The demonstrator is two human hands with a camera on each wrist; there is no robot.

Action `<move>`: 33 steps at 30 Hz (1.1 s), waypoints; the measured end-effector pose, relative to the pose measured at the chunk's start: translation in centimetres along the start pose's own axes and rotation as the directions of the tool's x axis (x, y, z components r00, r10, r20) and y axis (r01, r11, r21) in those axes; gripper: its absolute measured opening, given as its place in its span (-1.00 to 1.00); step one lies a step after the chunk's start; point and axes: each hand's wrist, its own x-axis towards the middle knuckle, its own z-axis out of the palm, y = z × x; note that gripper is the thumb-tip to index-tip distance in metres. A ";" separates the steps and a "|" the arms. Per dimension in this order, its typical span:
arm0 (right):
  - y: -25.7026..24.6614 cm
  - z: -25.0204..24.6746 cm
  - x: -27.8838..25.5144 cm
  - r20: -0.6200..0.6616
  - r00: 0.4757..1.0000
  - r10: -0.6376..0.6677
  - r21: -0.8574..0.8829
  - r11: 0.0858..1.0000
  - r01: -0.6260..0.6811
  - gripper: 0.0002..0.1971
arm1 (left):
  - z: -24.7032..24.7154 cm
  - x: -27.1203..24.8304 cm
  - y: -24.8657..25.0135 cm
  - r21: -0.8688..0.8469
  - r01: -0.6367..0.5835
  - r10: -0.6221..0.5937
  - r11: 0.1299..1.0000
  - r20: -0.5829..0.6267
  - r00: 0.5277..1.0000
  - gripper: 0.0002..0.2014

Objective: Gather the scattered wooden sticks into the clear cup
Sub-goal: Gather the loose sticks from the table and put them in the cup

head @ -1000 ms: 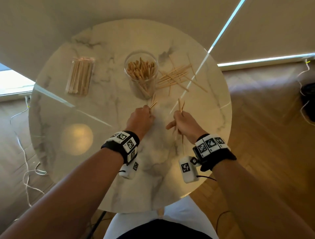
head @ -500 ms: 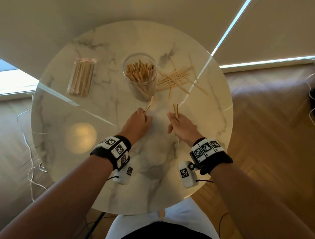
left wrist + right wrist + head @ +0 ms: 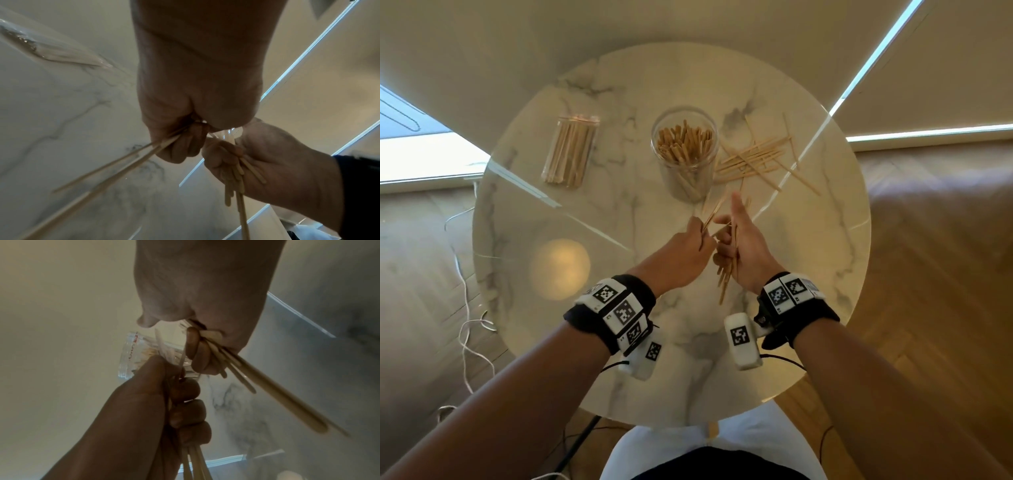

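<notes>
The clear cup (image 3: 678,186) stands at the back middle of the round marble table (image 3: 811,274), packed with upright wooden sticks. Several scattered sticks (image 3: 755,161) lie just right of it. In front of the cup my hands meet above the table. My left hand (image 3: 703,234) grips a few sticks (image 3: 711,216) that point toward the cup. My right hand (image 3: 726,244) curls round a bundle of several sticks (image 3: 725,279), thumb raised. The left wrist view shows the left hand (image 3: 185,138) closed round its sticks (image 3: 115,168). In the right wrist view, the right hand (image 3: 197,353) clamps its bundle (image 3: 273,389).
A clear container full of sticks (image 3: 570,152) lies on its side at the back left of the table. White cables (image 3: 467,329) trail over the wooden floor to the left. The table's near edge is just in front of my lap.
Both hands have risen off the tabletop and come together in front of the cup, each keeping its sticks. The right hand has turned so that its thumb points up.
</notes>
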 end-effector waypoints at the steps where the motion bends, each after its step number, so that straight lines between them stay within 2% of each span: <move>1: 0.1 0.1 0.1 0.008 1.000 0.001 0.007 1.000 -0.001 -0.38 | 0.0 -0.1 0.0 0.022 -0.004 0.003 1.000 0.020 1.000 -0.82; 4: 0.4 0.4 0.2 -0.007 1.000 -0.029 -0.048 0.998 0.029 -0.65 | -0.3 -0.2 -0.2 0.101 -0.015 0.005 0.995 0.098 0.995 -0.79; 6: 0.7 0.5 0.0 -0.002 0.999 -0.051 -0.091 0.995 0.051 -0.73 | -0.5 -0.3 -0.5 0.175 -0.013 -0.014 0.984 0.151 0.988 -0.73; 8: 1.0 0.6 0.0 0.009 0.997 -0.079 -0.115 0.990 0.080 -0.72 | -0.6 -0.3 -0.7 0.214 0.002 -0.039 0.977 0.171 0.985 -0.75; 10: 1.2 1.0 0.0 0.005 0.996 -0.089 -0.122 0.989 0.089 -0.69 | -0.8 -0.3 -0.8 0.180 0.035 -0.061 0.983 0.137 0.989 -0.77; 12: 1.2 1.3 0.1 -0.016 0.995 -0.097 -0.099 0.991 0.095 -0.62 | -1.0 -0.6 -0.6 0.054 0.066 -0.070 0.996 0.066 0.995 -0.76; 15: 0.9 1.5 0.4 -0.053 0.989 -0.140 -0.026 0.990 0.139 -0.46 | -1.2 -1.2 -0.3 -0.170 0.048 -0.056 0.984 -0.046 0.997 -0.68; 17: 0.7 1.5 0.6 -0.090 0.985 -0.147 0.022 0.989 0.149 -0.51 | -1.5 -1.3 -0.3 -0.225 0.029 -0.049 0.974 -0.083 0.995 -0.72; 19: 0.4 1.4 0.7 -0.133 0.983 -0.129 0.077 0.987 0.140 -0.62 | -1.8 -1.2 -0.6 -0.214 0.004 -0.016 0.977 -0.056 0.998 -0.78; 22: 0.1 1.3 0.7 -0.132 0.982 -0.136 0.107 0.983 0.151 -0.63 | -2.4 -1.2 -0.9 -0.175 -0.033 0.034 0.984 0.000 0.999 -0.76; 27: 0.7 1.6 0.3 0.010 0.989 -0.145 0.068 0.987 0.144 -0.50 | -2.7 -1.3 -1.4 -0.207 -0.001 0.012 0.978 0.053 0.999 -0.82; 29: 0.9 1.7 0.3 0.036 0.988 -0.151 0.062 0.987 0.149 -0.56 | -2.6 -1.2 -1.8 -0.235 0.001 0.011 0.972 0.051 0.999 -0.83; 33: 0.4 1.4 0.8 -0.067 0.986 -0.154 0.067 0.985 0.158 -0.57 | -2.8 -0.9 -2.0 -0.289 -0.027 0.051 0.957 0.077 0.996 -0.78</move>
